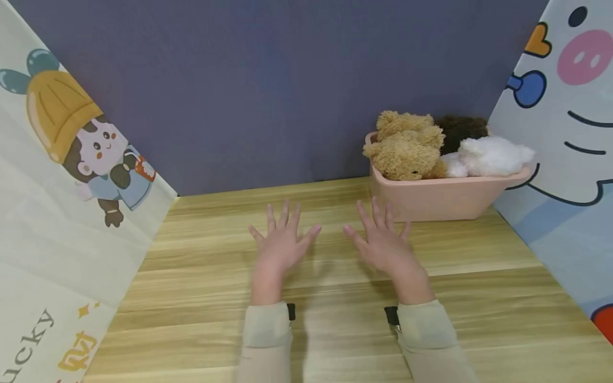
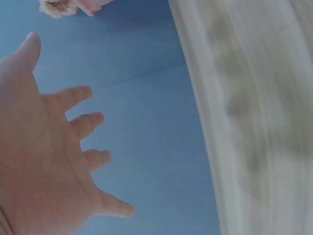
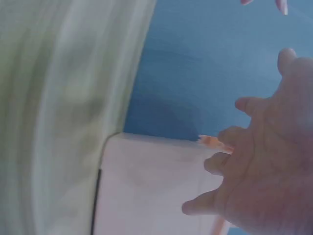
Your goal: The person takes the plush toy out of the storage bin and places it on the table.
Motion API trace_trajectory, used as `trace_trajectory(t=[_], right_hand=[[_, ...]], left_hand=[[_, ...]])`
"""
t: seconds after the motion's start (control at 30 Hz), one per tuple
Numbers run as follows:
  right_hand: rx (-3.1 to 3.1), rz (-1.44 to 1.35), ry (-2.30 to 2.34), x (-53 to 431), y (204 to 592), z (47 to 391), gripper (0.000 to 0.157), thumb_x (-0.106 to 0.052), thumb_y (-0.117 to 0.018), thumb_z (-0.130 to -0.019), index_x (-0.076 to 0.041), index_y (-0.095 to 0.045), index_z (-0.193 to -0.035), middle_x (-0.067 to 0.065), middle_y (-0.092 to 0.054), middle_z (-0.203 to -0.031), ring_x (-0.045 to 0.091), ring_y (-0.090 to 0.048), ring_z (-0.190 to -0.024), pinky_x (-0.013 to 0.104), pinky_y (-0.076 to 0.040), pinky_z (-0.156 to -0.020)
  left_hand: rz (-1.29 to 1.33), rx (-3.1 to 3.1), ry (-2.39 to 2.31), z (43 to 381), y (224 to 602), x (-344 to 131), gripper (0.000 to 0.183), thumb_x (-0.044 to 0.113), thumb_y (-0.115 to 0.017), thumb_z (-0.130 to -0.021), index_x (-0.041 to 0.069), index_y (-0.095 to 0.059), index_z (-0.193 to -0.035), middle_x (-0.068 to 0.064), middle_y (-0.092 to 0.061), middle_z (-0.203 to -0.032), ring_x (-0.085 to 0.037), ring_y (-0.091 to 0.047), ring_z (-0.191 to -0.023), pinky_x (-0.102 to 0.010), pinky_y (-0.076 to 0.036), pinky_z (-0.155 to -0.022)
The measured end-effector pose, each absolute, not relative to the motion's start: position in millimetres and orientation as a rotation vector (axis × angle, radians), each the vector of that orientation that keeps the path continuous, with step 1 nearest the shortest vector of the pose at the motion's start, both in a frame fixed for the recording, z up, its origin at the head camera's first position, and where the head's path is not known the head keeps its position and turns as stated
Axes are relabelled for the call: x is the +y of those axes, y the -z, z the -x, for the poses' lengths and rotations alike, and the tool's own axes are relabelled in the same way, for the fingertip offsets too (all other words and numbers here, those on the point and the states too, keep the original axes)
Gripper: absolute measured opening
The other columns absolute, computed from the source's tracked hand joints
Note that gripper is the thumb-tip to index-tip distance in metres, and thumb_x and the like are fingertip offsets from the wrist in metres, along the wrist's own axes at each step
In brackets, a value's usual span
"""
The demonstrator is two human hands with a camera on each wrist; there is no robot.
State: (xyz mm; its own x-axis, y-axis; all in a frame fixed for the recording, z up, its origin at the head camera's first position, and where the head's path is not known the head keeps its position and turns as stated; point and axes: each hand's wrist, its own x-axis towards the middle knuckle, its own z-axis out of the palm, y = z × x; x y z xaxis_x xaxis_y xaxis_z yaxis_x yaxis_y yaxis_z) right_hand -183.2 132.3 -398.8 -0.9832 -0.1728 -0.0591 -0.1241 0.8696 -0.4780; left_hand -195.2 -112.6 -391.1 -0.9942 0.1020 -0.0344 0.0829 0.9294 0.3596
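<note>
My left hand (image 1: 281, 247) hovers palm down over the wooden table (image 1: 201, 276), fingers spread and holding nothing. To its right, my right hand (image 1: 385, 247) is spread the same way, also with nothing in it. The right fingertips come near the front left corner of a pink bin (image 1: 431, 199). In that bin lie a tan curly teddy bear (image 1: 404, 151), a white plush toy (image 1: 495, 156) and a dark brown plush toy (image 1: 462, 130). From the right wrist view, the spread right hand (image 3: 274, 152) overlaps the bin's pale side (image 3: 151, 181).
Behind the table rises a dark blue-grey wall (image 1: 263, 96). A white panel with a cartoon child (image 1: 107, 154) borders the left side. On the right stands another panel with a pig-nosed cartoon (image 1: 584, 58). The bin stands at the table's back right.
</note>
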Motion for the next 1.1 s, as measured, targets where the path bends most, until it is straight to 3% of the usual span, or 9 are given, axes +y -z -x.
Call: trace_trajectory(t=[0.4, 0.73, 0.93, 1.0, 1.1], right_hand=[[2.901, 0.309, 0.812, 173.8, 337.8, 166.8, 0.093, -0.071, -0.036, -0.108, -0.019, 0.005, -0.173, 0.021, 0.021, -0.176, 0.056, 0.016, -0.161, 0.090, 0.001, -0.115], [2.934, 0.306, 0.849, 215.8, 317.0, 166.3, 0.090, -0.063, -0.040, -0.111, -0.021, 0.010, -0.172, 0.018, 0.027, -0.175, 0.059, 0.014, -0.159, 0.090, -0.003, -0.115], [3.080, 0.233, 0.865, 255.8, 318.7, 169.8, 0.091, -0.057, -0.046, -0.110, -0.018, 0.007, -0.173, 0.036, 0.006, -0.174, 0.075, -0.030, -0.140, 0.089, -0.030, -0.103], [3.146, 0.201, 0.945, 273.6, 322.5, 171.3, 0.089, -0.053, -0.048, -0.111, -0.016, 0.003, -0.173, 0.040, -0.002, -0.170, 0.072, -0.035, -0.134, 0.087, -0.032, -0.098], [3.201, 0.149, 1.095, 300.7, 330.0, 174.5, 0.091, -0.048, -0.053, -0.109, -0.012, 0.001, -0.173, 0.040, -0.003, -0.169, 0.068, -0.030, -0.136, 0.084, -0.028, -0.098]], left_hand=[[-0.299, 3.025, -0.536, 199.9, 358.9, -77.9, 0.092, 0.085, -0.036, -0.099, 0.035, -0.014, -0.172, 0.000, 0.003, -0.181, -0.034, 0.018, -0.166, -0.085, 0.012, -0.118], [-0.509, 2.957, -0.499, 214.7, 330.4, -37.2, 0.087, 0.076, -0.045, -0.102, 0.034, -0.018, -0.172, -0.002, -0.004, -0.182, -0.038, -0.001, -0.168, -0.086, -0.005, -0.121], [-0.709, 2.786, -0.629, 224.4, 323.1, -16.7, 0.086, 0.070, -0.050, -0.104, 0.032, -0.015, -0.173, -0.007, -0.009, -0.181, -0.036, -0.012, -0.168, -0.066, -0.024, -0.130], [-0.751, 2.749, -0.666, 229.3, 325.1, -10.6, 0.088, 0.069, -0.051, -0.104, 0.030, -0.014, -0.173, -0.008, -0.013, -0.181, -0.033, -0.015, -0.168, -0.057, -0.026, -0.132], [-0.761, 2.692, -0.794, 239.1, 332.8, -2.7, 0.089, 0.068, -0.052, -0.104, 0.026, -0.014, -0.173, -0.004, -0.018, -0.180, -0.027, -0.020, -0.167, -0.050, -0.027, -0.134]])
